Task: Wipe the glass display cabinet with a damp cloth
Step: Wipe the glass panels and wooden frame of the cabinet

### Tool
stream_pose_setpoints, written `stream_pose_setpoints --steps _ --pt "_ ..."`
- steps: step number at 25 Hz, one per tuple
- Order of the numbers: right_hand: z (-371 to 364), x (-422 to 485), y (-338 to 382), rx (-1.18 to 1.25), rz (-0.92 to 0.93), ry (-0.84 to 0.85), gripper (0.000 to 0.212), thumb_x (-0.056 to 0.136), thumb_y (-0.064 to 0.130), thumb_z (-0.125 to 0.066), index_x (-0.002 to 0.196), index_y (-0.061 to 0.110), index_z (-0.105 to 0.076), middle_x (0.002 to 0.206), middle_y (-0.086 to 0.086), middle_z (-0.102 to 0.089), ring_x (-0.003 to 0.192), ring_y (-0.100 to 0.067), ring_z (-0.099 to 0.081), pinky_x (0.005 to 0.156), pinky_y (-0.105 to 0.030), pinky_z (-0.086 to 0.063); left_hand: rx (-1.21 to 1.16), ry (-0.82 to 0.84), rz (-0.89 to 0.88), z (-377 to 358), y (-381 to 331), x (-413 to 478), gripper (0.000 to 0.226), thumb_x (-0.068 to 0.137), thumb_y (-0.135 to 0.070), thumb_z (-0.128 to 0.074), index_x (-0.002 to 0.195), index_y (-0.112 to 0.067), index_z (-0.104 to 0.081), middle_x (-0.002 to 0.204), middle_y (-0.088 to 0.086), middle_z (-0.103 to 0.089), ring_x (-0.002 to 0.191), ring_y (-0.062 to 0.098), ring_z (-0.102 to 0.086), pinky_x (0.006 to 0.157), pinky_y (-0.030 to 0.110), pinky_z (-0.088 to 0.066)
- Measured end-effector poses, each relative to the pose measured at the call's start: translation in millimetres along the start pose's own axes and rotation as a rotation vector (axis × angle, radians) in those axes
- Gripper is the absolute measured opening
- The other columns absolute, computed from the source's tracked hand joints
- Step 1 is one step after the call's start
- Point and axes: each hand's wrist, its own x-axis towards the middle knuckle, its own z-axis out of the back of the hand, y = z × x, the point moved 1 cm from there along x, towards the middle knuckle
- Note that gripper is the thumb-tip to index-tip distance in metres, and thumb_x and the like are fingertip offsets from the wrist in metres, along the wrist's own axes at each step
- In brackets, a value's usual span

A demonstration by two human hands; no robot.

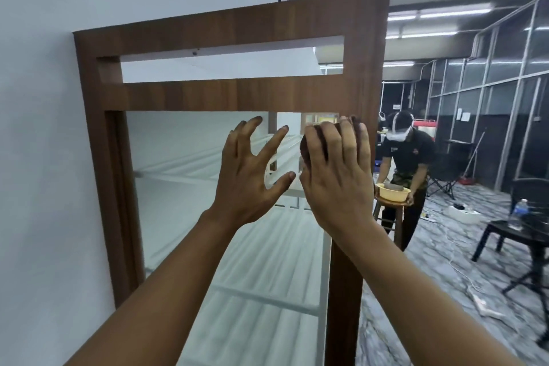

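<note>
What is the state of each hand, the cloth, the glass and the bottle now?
left hand: open, fingers spread, holding nothing.
right hand: fingers straight, pressing the cloth on the glass.
cloth: bunched under the right hand.
glass: whole, with reflections.
bottle: upright on the black table.

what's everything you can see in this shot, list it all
glass display cabinet: one, brown wood frame, against the white wall
glass pane: one, clear, reflective, inside the frame
cloth: one, dark brown, on the glass pane, upper right corner
second person: one, black shirt, background right
stool: one, brown wood, before that person
basin: one, yellow, on the stool
black table: one, far right
bottle: one, clear, on the black table
left hand: one, fingers spread, in front of the glass pane
right hand: one, pressing the cloth to the glass pane
</note>
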Motion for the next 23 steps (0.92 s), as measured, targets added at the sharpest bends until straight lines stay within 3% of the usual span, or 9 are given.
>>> stream_pose_setpoints --steps 3,7,14,19,23 --pt "-7 8 23 -0.055 0.027 0.039 0.052 0.097 0.023 -0.052 0.146 0.008 -0.042 0.144 -0.016 -0.038 0.141 -0.037 -0.03 0.125 -0.053 -0.014 -0.006 -0.001 0.011 6 31 -7 0.07 0.09 -0.065 -0.047 0.152 -0.034 -0.04 0.161 0.01 -0.024 0.152 0.033 -0.018 0.123 0.05 -0.02" --pt "-21 14 52 -0.011 -0.079 0.036 0.049 0.096 0.022 -0.051 0.143 0.009 -0.046 0.145 -0.014 -0.033 0.141 -0.036 -0.029 0.124 -0.053 -0.019 -0.008 -0.012 -0.06 11 74 -7 0.069 0.09 -0.065 -0.047 0.152 -0.033 -0.042 0.16 0.011 -0.025 0.152 0.034 -0.016 0.124 0.054 -0.019" --pt "-29 11 64 0.026 -0.213 -0.004 0.056 0.095 0.037 -0.054 0.144 0.011 -0.044 0.146 -0.011 -0.032 0.144 -0.038 -0.026 0.114 -0.066 -0.032 -0.041 -0.068 -0.219 5 103 -1 0.069 0.089 -0.06 -0.055 0.152 -0.033 -0.042 0.16 0.015 -0.028 0.152 0.038 -0.02 0.127 0.053 -0.008" --pt "-28 -10 64 -0.039 -0.195 0.022 0.07 0.095 0.05 -0.046 0.154 0.014 -0.036 0.161 -0.011 -0.027 0.153 -0.039 -0.019 0.123 -0.062 -0.017 -0.076 -0.126 -0.294 4 117 -3 0.065 0.092 -0.054 -0.055 0.15 -0.028 -0.045 0.157 0.017 -0.032 0.15 0.039 -0.023 0.127 0.053 -0.01" --pt "-32 12 76 -0.029 -0.254 0.003 0.074 0.099 0.055 -0.036 0.155 0.007 -0.038 0.161 -0.01 -0.021 0.153 -0.039 -0.015 0.124 -0.063 -0.015 -0.051 -0.145 -0.281 7 130 -3 0.063 0.093 -0.053 -0.052 0.15 -0.028 -0.046 0.157 0.02 -0.033 0.15 0.039 -0.022 0.127 0.052 -0.008"
